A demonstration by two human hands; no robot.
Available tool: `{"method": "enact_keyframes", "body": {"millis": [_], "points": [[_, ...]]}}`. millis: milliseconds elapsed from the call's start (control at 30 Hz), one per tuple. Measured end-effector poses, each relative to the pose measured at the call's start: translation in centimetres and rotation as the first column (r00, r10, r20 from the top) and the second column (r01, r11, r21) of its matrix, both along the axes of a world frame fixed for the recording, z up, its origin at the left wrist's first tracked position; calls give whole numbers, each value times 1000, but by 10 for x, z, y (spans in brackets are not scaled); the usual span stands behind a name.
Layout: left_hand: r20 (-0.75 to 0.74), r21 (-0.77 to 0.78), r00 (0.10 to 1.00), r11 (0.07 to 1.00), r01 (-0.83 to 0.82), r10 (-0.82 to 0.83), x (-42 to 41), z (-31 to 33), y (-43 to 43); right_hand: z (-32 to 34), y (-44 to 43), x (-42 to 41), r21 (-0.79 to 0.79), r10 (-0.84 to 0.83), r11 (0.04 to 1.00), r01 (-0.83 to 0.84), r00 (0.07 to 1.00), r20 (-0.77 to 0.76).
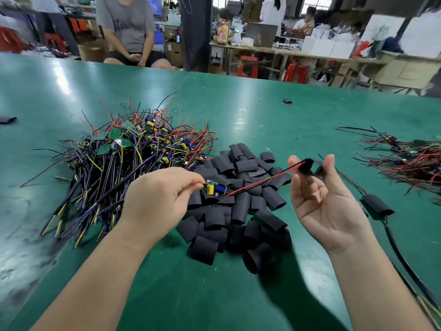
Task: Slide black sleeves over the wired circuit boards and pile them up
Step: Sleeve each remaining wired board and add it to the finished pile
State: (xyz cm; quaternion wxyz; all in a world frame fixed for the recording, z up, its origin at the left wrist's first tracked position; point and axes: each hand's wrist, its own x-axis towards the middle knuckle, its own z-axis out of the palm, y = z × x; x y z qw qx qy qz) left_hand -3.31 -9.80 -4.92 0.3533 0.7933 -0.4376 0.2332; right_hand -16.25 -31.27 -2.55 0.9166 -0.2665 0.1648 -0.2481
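Circuit board point(214, 188) hangs just above the near-left part of the sleeve pile point(238, 211), at the tips of the left hand point(162, 199) and well to the left of the right hand point(327, 201). It is a small green board carrying a yellow cylinder-shaped part and a blue block. A red and black wire pair point(257, 181) runs from its right end, across the pile, up to a black sleeve point(307, 166).

The left hand, knuckles up, pinches the board's left end between thumb and forefinger, with the other fingers curled under. The right hand is raised above the right edge of the pile, palm towards the camera. It pinches the flattened sleeve between its thumb and a fingertip, and its other fingers are loosely bent and hold nothing. The wire tips meet the sleeve's left opening; how far in they reach cannot be told.

Left of the pile lies a tangled heap of bare boards point(133, 158) with red, black, yellow and purple wires. Right of the pile, a finished sleeved board point(377, 205) lies on the green table point(262, 115). Farther right is another heap of wired boards point(410, 161).
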Motion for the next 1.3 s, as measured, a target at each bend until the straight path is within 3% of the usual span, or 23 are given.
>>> {"method": "enact_keyframes", "body": {"millis": [167, 367, 600, 800, 1000, 1300], "points": [[39, 42, 999, 998, -39, 37, 0, 0, 0, 2, 1, -2, -198, -34, 980, 22, 998, -57], [52, 13, 994, 995, -94, 93, -2, -2, -1, -3, 11, 1, -452, -167, 885, 113, 983, -82], [-210, -123, 977, 991, -45, 19, -14, -5, -12, -20, 50, 11, -319, 34, 946, -54, 997, -69], [-342, -212, 936, 977, 7, -81, -21, -3, -16, -22, 60, 12, -297, 174, 944, -147, 982, 68], [-487, -263, 841, 958, 117, -236, -23, 2, -16, -23, 44, 6, -391, 230, 900, -190, 972, 56], [-541, -240, 777, 944, 224, -322, -24, 7, -13, -19, 39, 2, -461, 280, 856, -232, 959, 37]]}}
